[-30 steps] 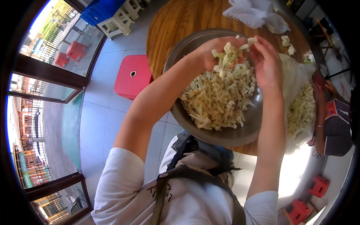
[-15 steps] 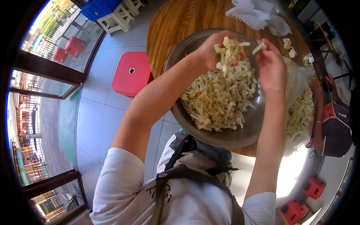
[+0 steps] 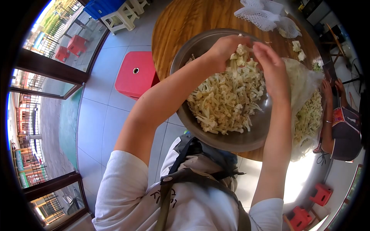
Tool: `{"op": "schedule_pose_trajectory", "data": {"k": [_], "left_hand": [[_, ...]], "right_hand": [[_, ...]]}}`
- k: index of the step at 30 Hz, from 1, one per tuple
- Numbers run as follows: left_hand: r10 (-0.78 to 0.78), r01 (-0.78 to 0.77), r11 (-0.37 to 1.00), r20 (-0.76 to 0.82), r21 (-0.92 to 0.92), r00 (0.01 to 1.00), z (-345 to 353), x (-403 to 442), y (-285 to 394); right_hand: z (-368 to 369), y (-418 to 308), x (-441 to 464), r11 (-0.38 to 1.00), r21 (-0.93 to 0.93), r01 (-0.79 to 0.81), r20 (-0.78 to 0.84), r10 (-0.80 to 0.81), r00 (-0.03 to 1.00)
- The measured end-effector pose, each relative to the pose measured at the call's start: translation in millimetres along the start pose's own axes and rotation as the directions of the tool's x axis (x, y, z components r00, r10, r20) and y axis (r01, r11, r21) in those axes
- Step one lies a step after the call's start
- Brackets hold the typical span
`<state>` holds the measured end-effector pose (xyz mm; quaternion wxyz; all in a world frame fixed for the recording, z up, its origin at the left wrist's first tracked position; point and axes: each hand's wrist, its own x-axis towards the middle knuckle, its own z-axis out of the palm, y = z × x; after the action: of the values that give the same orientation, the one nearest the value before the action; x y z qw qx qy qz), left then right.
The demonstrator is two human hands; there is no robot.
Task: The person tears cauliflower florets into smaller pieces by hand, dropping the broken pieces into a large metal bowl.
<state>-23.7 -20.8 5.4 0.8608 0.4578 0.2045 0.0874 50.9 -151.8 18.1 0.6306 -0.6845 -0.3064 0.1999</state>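
Note:
My left hand (image 3: pixel 224 51) is closed around a piece of cauliflower (image 3: pixel 241 56) above a wide metal basin (image 3: pixel 252 144). From the other side, the bent fingers of my right hand (image 3: pixel 274 70) meet the same piece, and its thumb is mostly hidden. Below both hands, a heap of small cauliflower florets (image 3: pixel 225 102) fills much of the basin. Its bare metal shows on the right side of the heap.
The basin sits on a round wooden table (image 3: pixel 185 19). To its right is a clear plastic bag (image 3: pixel 302 82) of cut cauliflower, with another person's hand (image 3: pixel 327 90) beside it. White foam netting (image 3: pixel 262 15) and loose florets (image 3: pixel 296 46) lie farther back. A red stool (image 3: pixel 135 75) stands left.
My right hand has moved left to the cauliflower piece in my left hand. The small floret it pinched before no longer shows. My left hand has turned slightly around its piece.

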Motion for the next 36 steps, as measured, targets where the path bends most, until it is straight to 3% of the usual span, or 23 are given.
{"op": "schedule_pose_trajectory", "data": {"k": [3, 7, 9, 18, 24, 27, 30, 33, 36], "left_hand": [[-0.006, 0.006, 1.000, 0.022, -0.008, 1.000, 1, -2, 1], [0.032, -0.031, 0.999, 0.170, -0.009, 0.985, -2, -3, 1], [0.017, -0.004, 0.996, 0.152, -0.087, 0.988, -2, 0, -1], [0.007, 0.031, 0.987, 0.238, -0.158, 0.971, -15, 12, -4], [0.042, -0.003, 0.984, 0.219, -0.177, 0.975, -16, 13, -5], [0.060, -0.019, 0.980, 0.204, -0.196, 0.977, -16, 12, -4], [0.057, -0.030, 0.985, 0.154, -0.172, 0.986, -15, 10, -2], [0.050, -0.023, 0.989, 0.182, -0.147, 0.982, -15, 11, -1], [0.055, -0.026, 0.987, 0.189, -0.156, 0.980, -15, 11, -2]], "right_hand": [[0, 8, 2, 0.994, -0.106, 0.027, 0.061, -0.021, 0.998], [-3, 10, 6, 0.995, 0.095, -0.022, 0.000, 0.022, 1.000], [-4, 12, 7, 0.986, 0.162, -0.032, -0.008, 0.034, 0.999], [-6, 14, 9, 0.991, 0.133, -0.013, -0.196, 0.039, 0.980], [-6, 17, 8, 0.973, -0.227, 0.040, -0.135, -0.072, 0.988], [-4, 8, 5, 0.975, -0.218, -0.043, -0.136, 0.014, 0.991], [-2, 9, 4, 0.992, 0.050, -0.112, 0.041, 0.111, 0.993], [-3, 13, 5, 0.999, 0.038, -0.030, 0.055, 0.028, 0.998], [-6, 15, 9, 0.999, 0.023, -0.023, -0.100, 0.025, 0.995]]}}
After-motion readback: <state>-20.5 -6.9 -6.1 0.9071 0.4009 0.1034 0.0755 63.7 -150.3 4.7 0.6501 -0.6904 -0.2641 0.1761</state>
